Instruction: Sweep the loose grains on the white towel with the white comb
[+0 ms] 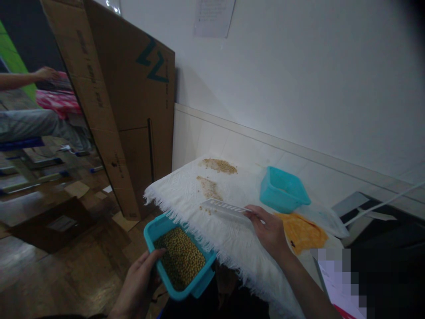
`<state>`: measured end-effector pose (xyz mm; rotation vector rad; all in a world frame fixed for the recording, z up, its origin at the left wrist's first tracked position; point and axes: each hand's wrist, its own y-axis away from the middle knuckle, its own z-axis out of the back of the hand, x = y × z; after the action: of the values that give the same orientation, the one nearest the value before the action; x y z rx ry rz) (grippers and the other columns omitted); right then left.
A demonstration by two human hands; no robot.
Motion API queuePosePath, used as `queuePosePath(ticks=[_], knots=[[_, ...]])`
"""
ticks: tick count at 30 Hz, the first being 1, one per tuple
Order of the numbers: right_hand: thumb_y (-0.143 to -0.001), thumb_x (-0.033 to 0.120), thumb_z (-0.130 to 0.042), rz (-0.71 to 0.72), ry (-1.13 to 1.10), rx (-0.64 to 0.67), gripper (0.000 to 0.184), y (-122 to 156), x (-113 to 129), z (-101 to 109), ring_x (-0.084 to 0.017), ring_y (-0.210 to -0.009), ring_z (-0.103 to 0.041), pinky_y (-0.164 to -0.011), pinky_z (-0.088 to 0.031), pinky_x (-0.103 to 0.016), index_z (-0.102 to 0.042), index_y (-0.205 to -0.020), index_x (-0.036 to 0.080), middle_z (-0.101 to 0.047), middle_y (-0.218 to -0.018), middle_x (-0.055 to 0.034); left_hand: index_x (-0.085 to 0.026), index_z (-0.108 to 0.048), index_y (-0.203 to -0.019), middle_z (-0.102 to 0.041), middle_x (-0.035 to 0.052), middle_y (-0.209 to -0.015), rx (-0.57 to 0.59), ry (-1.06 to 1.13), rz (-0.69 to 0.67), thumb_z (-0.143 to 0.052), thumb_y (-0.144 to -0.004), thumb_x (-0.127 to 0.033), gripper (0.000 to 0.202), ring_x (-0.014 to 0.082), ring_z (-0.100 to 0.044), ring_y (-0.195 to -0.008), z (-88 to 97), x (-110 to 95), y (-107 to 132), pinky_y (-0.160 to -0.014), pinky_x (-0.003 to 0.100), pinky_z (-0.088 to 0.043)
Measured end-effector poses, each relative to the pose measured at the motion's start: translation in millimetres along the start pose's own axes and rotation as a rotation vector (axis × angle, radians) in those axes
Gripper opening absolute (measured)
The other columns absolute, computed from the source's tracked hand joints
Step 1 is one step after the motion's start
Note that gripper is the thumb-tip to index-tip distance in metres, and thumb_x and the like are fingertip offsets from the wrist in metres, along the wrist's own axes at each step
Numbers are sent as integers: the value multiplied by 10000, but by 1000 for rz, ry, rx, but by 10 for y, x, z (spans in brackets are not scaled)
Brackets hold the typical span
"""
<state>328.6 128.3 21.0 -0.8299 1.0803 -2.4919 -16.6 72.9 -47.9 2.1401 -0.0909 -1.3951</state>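
My left hand [144, 272] grips the rim of a turquoise plastic box [174, 290], its thumb over the edge. Yellow soybeans [184, 257] fill much of that box, which hangs at the table's fringed edge. In my right hand [265, 228] is a flat, pale translucent plastic piece [229, 209] with a row of slots along its upper edge. It is held low over the white cloth [179, 190], close to a few loose beans. Small beans or grains lie on the cloth in a nearer patch [210, 188] and a farther pile [221, 165].
A second turquoise box [282, 190] stands at the right beside an orange cloth [303, 232] and a clear plastic lid or bag [328, 221]. A tall cardboard carton [133, 97] rises at the left. Behind the table is a white wall [299, 79]. Another person's hand [46, 73] shows far left.
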Motion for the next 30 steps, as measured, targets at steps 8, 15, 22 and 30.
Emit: queuePosePath(ticks=[8,15,22,30], knots=[[-1141,464,-661,0,-67,43,339,-154,33,-62,-225,-743,-883,-705,-705,-279,-873,-970,262,-906,-881,-23,-182,-837,-769,-671,-12,-637,24,-2,2,-1051,-559,-498,435,144,-547,-574,36,50,-51,-530,253,-493],[-1150,451,-649,-19,-35,45,338,-89,161,-49,-215,-707,-868,-664,-676,-259,-876,-990,260,-900,-867,-22,-176,-812,-713,-696,3,-624,28,5,27,-1065,-515,-460,428,135,-556,-544,18,-5,-18,-519,248,-494],[-1158,490,-616,-34,-1,83,380,-97,304,11,-190,-592,-811,-582,-634,-238,-879,-993,272,-872,-783,-2,-156,-822,-731,-654,-5,-600,-6,14,17,-1031,-487,-443,431,135,-530,-540,-21,-44,10,-505,247,-446],[-1146,438,-625,-44,36,2,329,-54,313,39,-214,-629,-848,-609,-669,-250,-879,-1026,266,-897,-836,-27,-192,-736,-654,-540,-58,-556,11,10,13,-1017,-515,-473,421,102,-429,-503,-20,-12,-19,-475,230,-354]])
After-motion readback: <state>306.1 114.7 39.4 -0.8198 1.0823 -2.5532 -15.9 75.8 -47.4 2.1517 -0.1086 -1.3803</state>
